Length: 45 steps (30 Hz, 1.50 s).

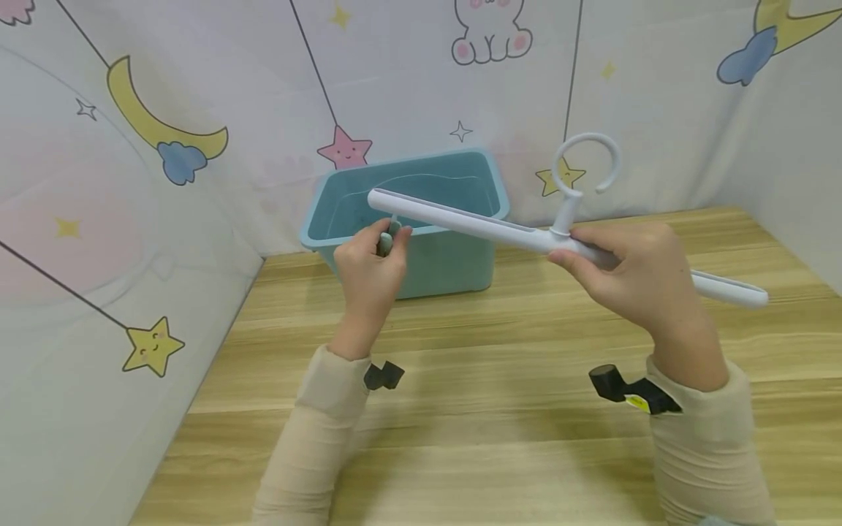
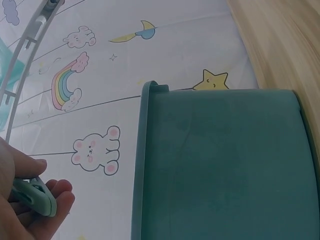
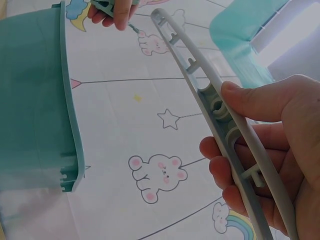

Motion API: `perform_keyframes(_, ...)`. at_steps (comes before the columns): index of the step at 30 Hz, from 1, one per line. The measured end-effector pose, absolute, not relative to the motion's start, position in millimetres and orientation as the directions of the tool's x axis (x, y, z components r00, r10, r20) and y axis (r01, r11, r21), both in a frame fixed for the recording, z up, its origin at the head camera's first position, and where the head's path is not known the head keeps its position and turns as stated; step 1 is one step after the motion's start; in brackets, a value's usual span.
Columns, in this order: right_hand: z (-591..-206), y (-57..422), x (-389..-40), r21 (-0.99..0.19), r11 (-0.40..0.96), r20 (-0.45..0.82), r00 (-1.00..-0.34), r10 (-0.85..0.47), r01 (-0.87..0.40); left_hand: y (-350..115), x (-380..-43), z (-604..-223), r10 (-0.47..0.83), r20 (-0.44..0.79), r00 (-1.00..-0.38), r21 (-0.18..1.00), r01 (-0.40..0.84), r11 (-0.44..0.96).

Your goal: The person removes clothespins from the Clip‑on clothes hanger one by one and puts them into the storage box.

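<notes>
backdrop: white cartoon-printed fabric wall (image 1: 408,80) with moons, stars, bunnies and rainbows on the far and left sides; no readable writing, brand or label shows in any view.
table: light wooden plank-pattern tabletop (image 1: 500,409) under both arms.
bin: teal rectangular plastic tub (image 1: 421,219) at the far edge of the table against the backdrop, open top up.
hanger bar: long pale grey-white plastic drying hanger bar with a round open hook (image 1: 500,228), held in the air above the table, just nearer than the tub; its long axis runs from far left to near right, the left end higher over the tub's rim, the right end lower past the right hand; the hook stands up near the middle.
right hand: right hand (image 1: 631,270) grips the bar just right of the hook stem, thumb on top, fingers curled under.
left hand: left hand (image 1: 370,264) below the bar's left end, fingers closed in a pinch on the clip.
clip: small mint-green plastic clothes peg (image 1: 387,239), touching or just under the bar's left end; cannot tell which.
head view only: the hook, the whole bar, both beige sleeves.
right wrist view only: the bar's ribbed underside with small hanging loops (image 3: 220,107).
left wrist view only: the peg (image 2: 35,196) lying between thumb and fingertips, and the tub's outer wall (image 2: 220,165).
</notes>
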State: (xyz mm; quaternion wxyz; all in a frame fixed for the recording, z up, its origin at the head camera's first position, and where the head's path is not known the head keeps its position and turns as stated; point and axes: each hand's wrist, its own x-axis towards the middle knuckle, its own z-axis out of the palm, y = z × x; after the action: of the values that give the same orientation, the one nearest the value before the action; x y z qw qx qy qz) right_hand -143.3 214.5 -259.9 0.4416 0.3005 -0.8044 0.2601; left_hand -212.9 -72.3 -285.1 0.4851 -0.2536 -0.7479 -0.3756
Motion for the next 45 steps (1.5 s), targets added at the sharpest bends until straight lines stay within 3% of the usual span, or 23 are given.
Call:
perform_keyframes(7,-261,216,-144,-0.153,0.681,0.868,-0.427,-0.254,-0.716,-76,-222,-281,0.025,0.884,-0.467,0.365,0.723,0.587)
perform_keyframes(13,-260,216,-144,-0.151,0.679,0.874,-0.417,-0.247,-0.718,-82,-234,-277,-0.005,0.785,-0.620,0.540,0.679,0.497)
perform_keyframes(19,-258,217,-144,-0.149,0.680,0.866,-0.427,-0.261,-0.718,-86,-250,-270,-0.099,0.600,-0.794,0.744,0.509,0.433)
perform_keyframes(25,-259,218,-144,-0.146,0.684,0.869,-0.423,-0.257,-0.715,-89,-263,-262,-0.150,0.384,-0.911,0.880,0.313,0.357)
perform_keyframes(29,-258,217,-144,-0.138,0.682,0.876,-0.410,-0.255,-0.718,-90,-271,-261,-0.144,0.316,-0.938,0.912,0.258,0.319)
perform_keyframes(45,-260,218,-144,-0.148,0.677,0.862,-0.429,-0.269,-0.721,-90,-293,-264,-0.151,0.293,-0.944,0.925,0.240,0.294)
